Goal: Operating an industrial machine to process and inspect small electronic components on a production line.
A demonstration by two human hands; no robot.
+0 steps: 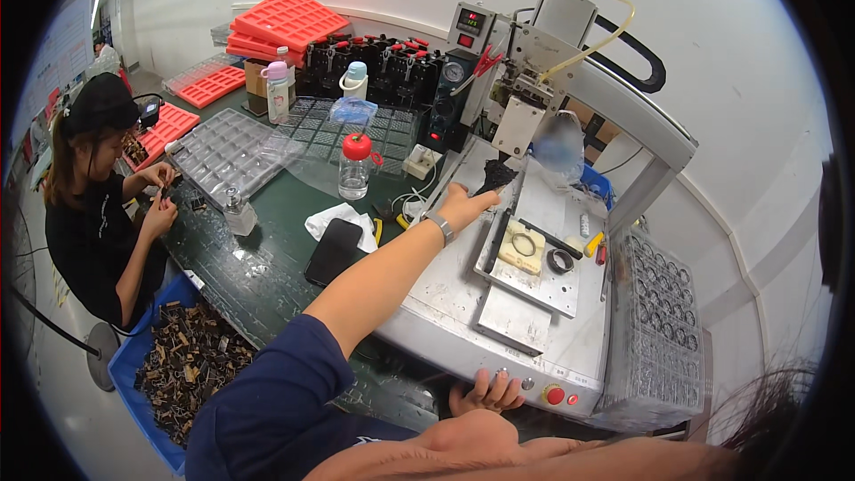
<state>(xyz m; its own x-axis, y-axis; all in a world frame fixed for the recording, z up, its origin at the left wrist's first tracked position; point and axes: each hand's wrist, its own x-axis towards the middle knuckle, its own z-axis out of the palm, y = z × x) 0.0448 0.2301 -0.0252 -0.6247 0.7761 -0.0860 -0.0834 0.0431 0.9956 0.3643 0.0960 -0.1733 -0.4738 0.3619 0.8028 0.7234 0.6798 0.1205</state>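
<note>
My left hand, with a watch on the wrist, reaches over the machine bed and is closed on a crumpled black cloth below the machine head. My right hand rests at the machine's front panel by its buttons, fingers apart and fingertips against the panel; part of it is hidden. On the bed, a metal fixture plate carries a cream block with a dark ring on it. Beside the block lies a thicker black ring.
A red stop button sits on the front panel. Stacked clear trays of rings stand at right. On the green table are a phone, a red-capped bottle and a grey tray. A co-worker sits left, near a blue bin of small parts.
</note>
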